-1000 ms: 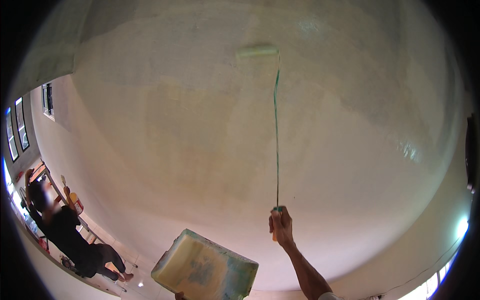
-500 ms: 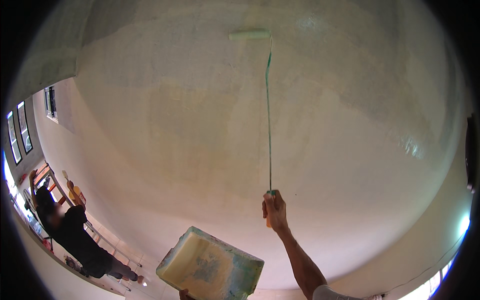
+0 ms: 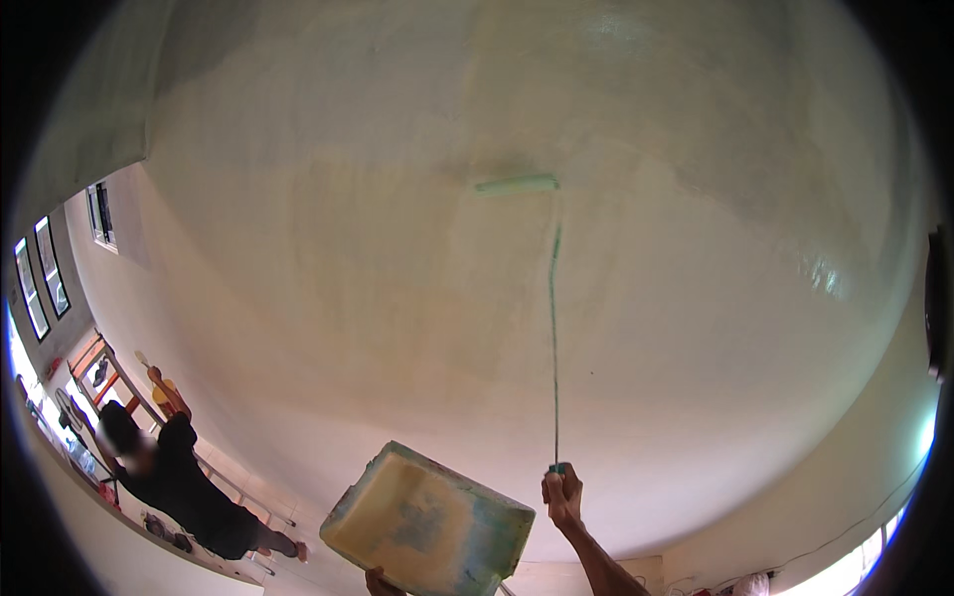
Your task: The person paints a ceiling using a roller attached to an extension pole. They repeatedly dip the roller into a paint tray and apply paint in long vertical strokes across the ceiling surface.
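My right hand (image 3: pixel 562 495) is closed on the handle of a long green wire-framed paint roller. The pale green roller head (image 3: pixel 517 185) lies against the pale, patchy plastered wall (image 3: pixel 358 248), above the middle of the view. Low in the view, my left hand (image 3: pixel 386 582) grips a paint tray (image 3: pixel 427 512) by its lower edge, most of the fingers hidden by the tray. The tray is crusted with cream, grey and green paint and sits left of my right forearm.
At the left, a person in dark clothes (image 3: pixel 194 487) holds a brush (image 3: pixel 144 360) beside a yellow container (image 3: pixel 163 391) and an aluminium ladder (image 3: pixel 234 485). Windows (image 3: pixel 35 278) are behind. A wire (image 3: pixel 835 546) runs along the wall at the lower right.
The roller rose slightly, then came well down the wall, my right hand lowering with it. The tray shifted a little right. The person at the left has bent further and moved slightly right.
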`<move>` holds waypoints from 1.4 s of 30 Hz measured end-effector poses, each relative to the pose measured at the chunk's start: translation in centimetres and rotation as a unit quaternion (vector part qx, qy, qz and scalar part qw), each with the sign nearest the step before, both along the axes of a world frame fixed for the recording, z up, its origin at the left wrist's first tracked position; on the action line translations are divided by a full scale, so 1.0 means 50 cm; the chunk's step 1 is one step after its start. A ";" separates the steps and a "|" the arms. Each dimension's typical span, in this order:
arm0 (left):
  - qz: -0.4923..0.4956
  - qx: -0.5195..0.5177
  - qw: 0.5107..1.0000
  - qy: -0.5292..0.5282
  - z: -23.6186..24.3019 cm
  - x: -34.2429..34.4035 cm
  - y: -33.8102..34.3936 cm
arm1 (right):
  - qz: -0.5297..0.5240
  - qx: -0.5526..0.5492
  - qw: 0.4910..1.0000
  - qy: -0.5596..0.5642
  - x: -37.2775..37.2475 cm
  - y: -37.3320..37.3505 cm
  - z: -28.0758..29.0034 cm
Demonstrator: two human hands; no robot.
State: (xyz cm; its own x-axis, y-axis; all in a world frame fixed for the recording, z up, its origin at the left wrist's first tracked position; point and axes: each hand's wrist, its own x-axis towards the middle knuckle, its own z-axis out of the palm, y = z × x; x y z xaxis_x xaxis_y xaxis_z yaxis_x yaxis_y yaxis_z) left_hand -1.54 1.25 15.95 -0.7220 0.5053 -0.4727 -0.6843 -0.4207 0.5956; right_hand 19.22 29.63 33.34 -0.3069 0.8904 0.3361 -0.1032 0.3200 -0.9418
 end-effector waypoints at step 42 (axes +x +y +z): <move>-0.030 -0.042 0.988 0.144 -0.122 -0.015 0.027 | -0.007 0.014 0.999 0.030 -0.083 0.061 0.047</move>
